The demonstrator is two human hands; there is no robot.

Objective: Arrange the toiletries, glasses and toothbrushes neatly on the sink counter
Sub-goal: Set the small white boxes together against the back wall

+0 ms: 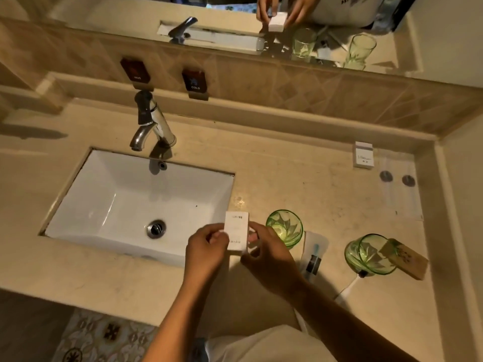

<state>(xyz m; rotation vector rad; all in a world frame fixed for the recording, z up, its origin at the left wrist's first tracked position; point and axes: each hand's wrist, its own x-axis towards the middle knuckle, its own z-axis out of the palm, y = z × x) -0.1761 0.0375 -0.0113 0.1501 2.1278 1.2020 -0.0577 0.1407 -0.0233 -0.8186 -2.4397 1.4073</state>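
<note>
I hold a small white toiletry box (237, 232) over the counter's front edge, just right of the sink. My left hand (206, 248) pinches its left side and my right hand (264, 253) grips its right side. A green glass (285, 227) stands upright right behind my right hand. A second green glass (372, 254) stands further right, with a beige soap packet (409, 259) leaning against it. A wrapped toothbrush (313, 257) lies between the two glasses. Another white box (363, 154) stands at the back right of the counter.
The white sink basin (109, 205) and chrome tap (154, 124) fill the left. A clear tray (400, 189) with two dark round caps lies at the back right. A mirror (235, 19) runs along the back wall, and a side wall bounds the counter's right end.
</note>
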